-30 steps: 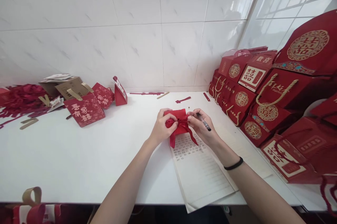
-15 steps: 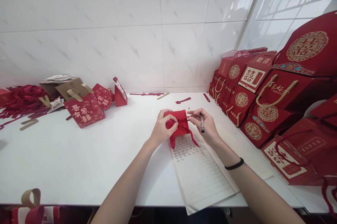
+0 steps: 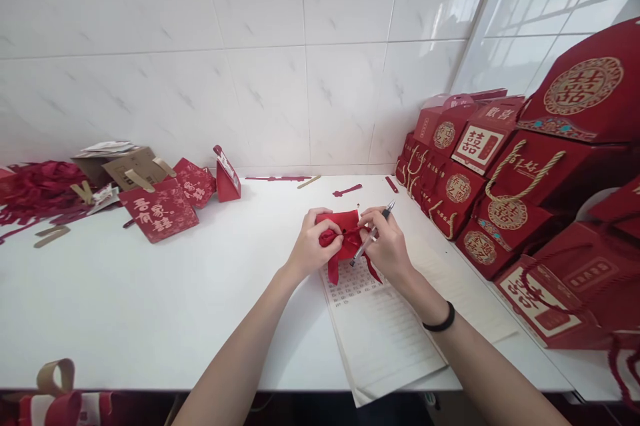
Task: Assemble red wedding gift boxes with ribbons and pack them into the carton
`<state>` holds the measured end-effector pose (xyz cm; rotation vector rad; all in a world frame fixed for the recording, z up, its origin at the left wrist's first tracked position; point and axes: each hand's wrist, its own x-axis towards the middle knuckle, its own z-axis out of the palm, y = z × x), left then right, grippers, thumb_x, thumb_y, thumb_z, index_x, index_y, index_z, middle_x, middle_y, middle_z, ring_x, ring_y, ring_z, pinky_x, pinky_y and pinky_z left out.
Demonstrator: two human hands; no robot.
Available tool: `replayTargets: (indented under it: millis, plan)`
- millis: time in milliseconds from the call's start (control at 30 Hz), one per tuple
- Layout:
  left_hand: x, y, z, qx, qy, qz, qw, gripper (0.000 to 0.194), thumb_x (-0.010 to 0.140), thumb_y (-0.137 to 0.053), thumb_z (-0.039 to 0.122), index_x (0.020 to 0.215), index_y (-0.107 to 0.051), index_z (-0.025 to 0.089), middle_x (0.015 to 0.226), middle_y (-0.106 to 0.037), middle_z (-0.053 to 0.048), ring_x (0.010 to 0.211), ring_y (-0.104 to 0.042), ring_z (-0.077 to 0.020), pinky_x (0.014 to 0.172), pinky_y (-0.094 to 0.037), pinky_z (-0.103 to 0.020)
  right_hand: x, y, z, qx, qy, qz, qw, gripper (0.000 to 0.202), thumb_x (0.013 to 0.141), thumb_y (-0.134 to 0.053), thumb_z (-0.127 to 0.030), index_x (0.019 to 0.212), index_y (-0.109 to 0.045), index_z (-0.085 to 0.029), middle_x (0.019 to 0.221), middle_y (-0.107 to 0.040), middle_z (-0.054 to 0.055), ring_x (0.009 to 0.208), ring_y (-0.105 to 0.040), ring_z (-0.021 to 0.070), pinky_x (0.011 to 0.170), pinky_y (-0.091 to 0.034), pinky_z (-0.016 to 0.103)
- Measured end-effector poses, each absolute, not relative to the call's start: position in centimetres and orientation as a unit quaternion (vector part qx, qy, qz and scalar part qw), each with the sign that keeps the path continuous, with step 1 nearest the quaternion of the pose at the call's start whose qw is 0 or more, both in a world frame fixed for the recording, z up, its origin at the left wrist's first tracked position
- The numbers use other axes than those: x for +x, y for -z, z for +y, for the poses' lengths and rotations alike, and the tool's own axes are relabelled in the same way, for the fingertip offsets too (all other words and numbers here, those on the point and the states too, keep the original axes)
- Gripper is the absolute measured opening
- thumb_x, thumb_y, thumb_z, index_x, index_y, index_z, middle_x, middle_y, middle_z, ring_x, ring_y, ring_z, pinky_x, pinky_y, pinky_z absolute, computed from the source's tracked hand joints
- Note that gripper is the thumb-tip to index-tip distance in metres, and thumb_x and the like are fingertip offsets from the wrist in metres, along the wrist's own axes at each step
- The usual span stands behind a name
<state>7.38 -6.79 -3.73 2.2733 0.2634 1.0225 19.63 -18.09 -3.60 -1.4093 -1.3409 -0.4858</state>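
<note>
A small red packet (image 3: 345,219), perhaps a box, lies on the top part of an open notebook (image 3: 385,339) with handwritten lines. Red ribbon (image 3: 333,271) is tied across it, two tails hanging toward me. My left hand (image 3: 313,246) is closed at the packet's left side, thumb and fingers pinching the ribbon near the knot. At the right side my right hand (image 3: 389,243) is closed with a pen (image 3: 362,250) slanting through its fingers. Its fingertips are at the ribbon too, but their exact grip is partly hidden.
Red gift boxes (image 3: 520,213) with rope handles are stacked along the right. At left lie a red printed bag (image 3: 159,211), a cardboard box (image 3: 133,166) and a heap of red ribbons (image 3: 43,189). Ribbon scraps (image 3: 347,191) lie near the tiled wall.
My right hand has turned and come closer to the knot, drawing in the ribbon. The pen has swung across its fingers. My left hand keeps its pinch.
</note>
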Motion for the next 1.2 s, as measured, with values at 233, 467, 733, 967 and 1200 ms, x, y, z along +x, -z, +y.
replayTargets:
  millis: [233,467,733,967,1200]
  plan:
    - [7.3,3.8,-6.6,0.858,-0.394,0.111,0.312,0.006,0.075,-0.058,0.014,0.074,-0.060,0.019,0.112,-0.046,-0.006,0.111,-0.049,-0.0206,0.095,-0.043,-0.037,20.1,3.3,-18.4,-0.684,0.127,-0.483,0.532,0.003,0.073,-0.050,-0.021,0.074,-0.047,-0.021,0.071,-0.053,0.002,0.058,-0.049,0.0154,0.055,-0.042,0.028]
    - [7.3,3.7,-6.4,0.860,-0.397,0.119,0.298,0.005,0.076,-0.059,0.015,0.074,-0.060,0.019,0.111,-0.047,-0.006,0.111,-0.049,-0.0209,0.096,-0.044,-0.037,20.2,3.0,-18.6,-0.695,-0.010,-0.460,0.553,0.006,0.067,-0.051,-0.024,0.068,-0.045,-0.023,0.057,-0.049,-0.004,0.050,-0.044,0.0136,0.049,-0.035,0.025]
    - [7.3,3.7,-6.4,0.864,-0.396,0.119,0.288,0.005,0.076,-0.059,0.014,0.075,-0.060,0.019,0.112,-0.047,-0.006,0.111,-0.050,-0.0212,0.094,-0.045,-0.037,19.9,2.5,-18.6,-0.629,-0.144,-0.442,0.623,0.017,0.063,-0.056,-0.021,0.063,-0.039,-0.023,0.047,-0.035,-0.008,0.041,-0.031,0.0089,0.040,-0.024,0.023]
    - [7.2,3.7,-6.2,0.861,-0.392,0.128,0.297,0.006,0.076,-0.057,0.014,0.074,-0.059,0.019,0.112,-0.046,-0.006,0.110,-0.050,-0.0190,0.095,-0.043,-0.035,21.2,1.6,-19.1,-0.496,-0.251,-0.368,0.745,0.026,0.064,-0.067,-0.027,0.067,-0.041,-0.022,0.053,-0.038,-0.008,0.039,-0.030,0.0063,0.035,-0.021,0.019]
    - [7.1,3.7,-5.9,0.861,-0.399,0.133,0.285,0.006,0.077,-0.057,0.015,0.074,-0.059,0.019,0.112,-0.047,-0.006,0.109,-0.050,-0.0197,0.095,-0.044,-0.036,21.6,2.6,-18.8,-0.554,-0.065,-0.515,0.651,0.026,0.067,-0.069,-0.028,0.085,-0.052,-0.022,0.092,-0.057,0.003,0.072,-0.054,0.0158,0.063,-0.045,0.031]
